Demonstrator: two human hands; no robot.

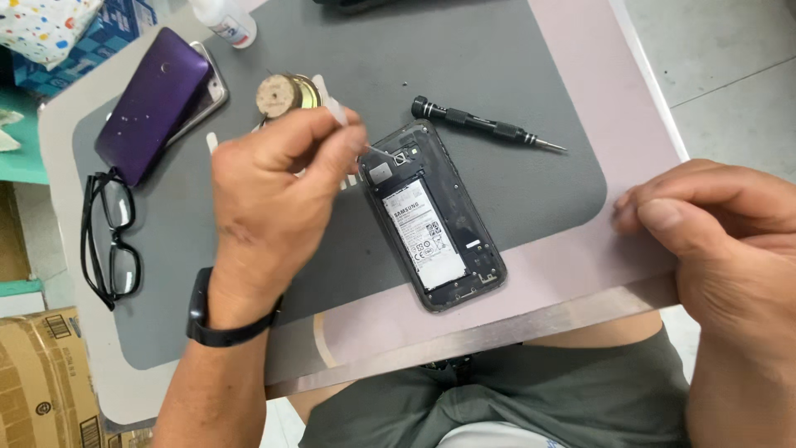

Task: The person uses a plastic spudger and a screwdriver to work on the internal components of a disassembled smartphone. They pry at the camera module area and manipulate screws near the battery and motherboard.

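My left hand point(278, 195) pinches tweezers point(365, 143) at the open phone point(431, 217); right hand point(717, 224) curled, empty. A slip may scratch the board.

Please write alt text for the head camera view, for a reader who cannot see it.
A person's left hand holds a thin pointed tool to the top of an opened phone with its battery showing, on a grey mat. The right hand rests curled at the table edge. A screwdriver, glasses and a purple phone lie nearby.
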